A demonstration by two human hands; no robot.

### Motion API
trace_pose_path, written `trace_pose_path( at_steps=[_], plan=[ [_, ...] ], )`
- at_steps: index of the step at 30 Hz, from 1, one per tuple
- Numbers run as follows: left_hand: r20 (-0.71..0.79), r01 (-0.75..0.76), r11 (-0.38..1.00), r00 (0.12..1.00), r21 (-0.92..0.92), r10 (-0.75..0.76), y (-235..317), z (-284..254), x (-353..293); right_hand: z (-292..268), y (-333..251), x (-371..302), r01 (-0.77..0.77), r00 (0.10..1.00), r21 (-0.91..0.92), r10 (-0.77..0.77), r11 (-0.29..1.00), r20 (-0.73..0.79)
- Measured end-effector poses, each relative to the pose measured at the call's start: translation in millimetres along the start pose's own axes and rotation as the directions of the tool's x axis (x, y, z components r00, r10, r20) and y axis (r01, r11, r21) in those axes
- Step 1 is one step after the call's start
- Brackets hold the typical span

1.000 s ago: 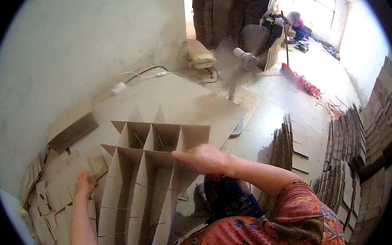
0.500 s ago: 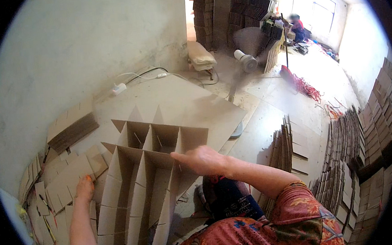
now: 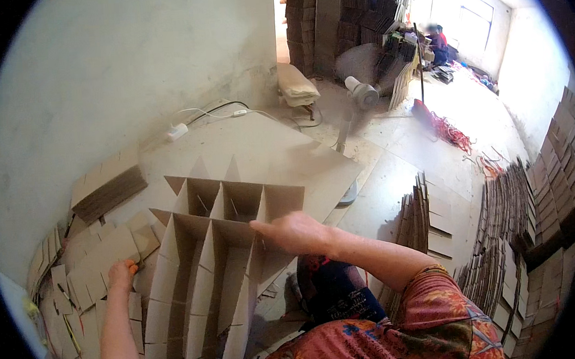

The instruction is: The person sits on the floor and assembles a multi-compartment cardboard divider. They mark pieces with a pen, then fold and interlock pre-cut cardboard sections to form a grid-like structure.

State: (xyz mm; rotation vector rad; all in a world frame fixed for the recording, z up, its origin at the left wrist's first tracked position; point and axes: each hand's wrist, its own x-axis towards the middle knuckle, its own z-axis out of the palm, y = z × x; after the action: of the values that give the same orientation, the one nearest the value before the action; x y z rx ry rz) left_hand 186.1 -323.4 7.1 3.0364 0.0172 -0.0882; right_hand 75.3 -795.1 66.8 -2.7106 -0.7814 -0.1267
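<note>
A grid of slotted cardboard dividers (image 3: 227, 239) stands upright in front of me, its strips crossing to form several open cells. My right hand (image 3: 294, 233) is closed on the top edge of this cardboard divider grid at its right side, index finger and thumb at the edge. To the left, my left hand (image 3: 122, 272) rests at the edge of loose flat cardboard strips (image 3: 102, 263). Its fingers are curled, with orange coverings on the tips. What lies between them is hidden.
A cardboard stack (image 3: 108, 184) lies by the left wall. A large flat board (image 3: 265, 144) spreads beyond the grid, with a power strip (image 3: 177, 132) on it. A standing fan (image 3: 361, 95) is farther off. Rows of cardboard pieces (image 3: 493, 213) line the right. Another person (image 3: 437, 44) is far back.
My left hand has drawn slightly left and its fingers look more curled on the loose strips. The right hand and the divider grid have hardly moved.
</note>
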Motion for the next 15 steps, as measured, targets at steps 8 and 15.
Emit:
trace_pose_path(
  at_steps=[8,15],
  plan=[
    [-0.146,-0.042,0.998,0.989,-0.053,0.034,-23.3,23.2,4.5,2.2,1.5,3.3,0.025,1.000,-0.046,-0.025,0.999,-0.003],
    [-0.145,-0.022,0.982,0.989,-0.190,-0.006,-24.7,24.5,6.1,-1.6,3.8,5.4,-0.026,1.000,-0.053,0.026,0.998,0.013]
  ],
)
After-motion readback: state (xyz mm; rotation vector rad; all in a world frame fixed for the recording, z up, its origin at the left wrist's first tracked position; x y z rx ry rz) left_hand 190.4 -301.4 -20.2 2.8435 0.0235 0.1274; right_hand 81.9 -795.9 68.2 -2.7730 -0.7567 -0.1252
